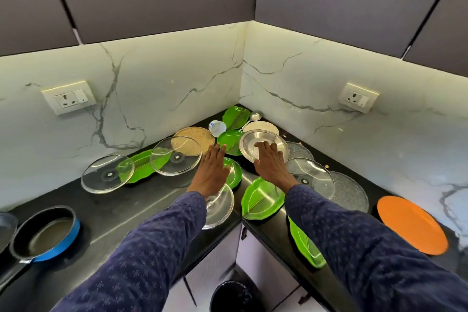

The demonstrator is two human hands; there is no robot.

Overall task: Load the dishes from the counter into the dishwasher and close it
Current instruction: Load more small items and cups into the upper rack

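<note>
The dishes lie spread over the corner of the black counter (126,210), where the two runs meet under the marble wall. The blue pan (45,234) at the left edge holds nothing that I can see. A plastic bottle (217,127) lies on its side near the wall, beside a beige plate (196,135).

The right hand (269,159) reaches to the steel plate (263,147) and rests on it with the fingers almost straight; the plate is tilted, its near rim lifted, but I cannot tell if the thumb holds it from under. The left hand (214,168) is flat and open, fingers straight, above a round green plate (234,173), and holds nothing.

Around the hands there is much in the way. Two glass lids (107,173) (176,158) lie at the left over a green leaf plate (138,167). Another glass lid (220,206) is under the left sleeve, at the counter edge. A leaf plate (262,197) lies between the arms, and one more (306,246) hangs over the right edge. At the right are a glass lid (311,177), a patterned glass plate (350,194) and an orange plate (411,224).

Bare counter shows between the pan and the lids. Below the corner stands a dark bin (233,296) on the floor.
</note>
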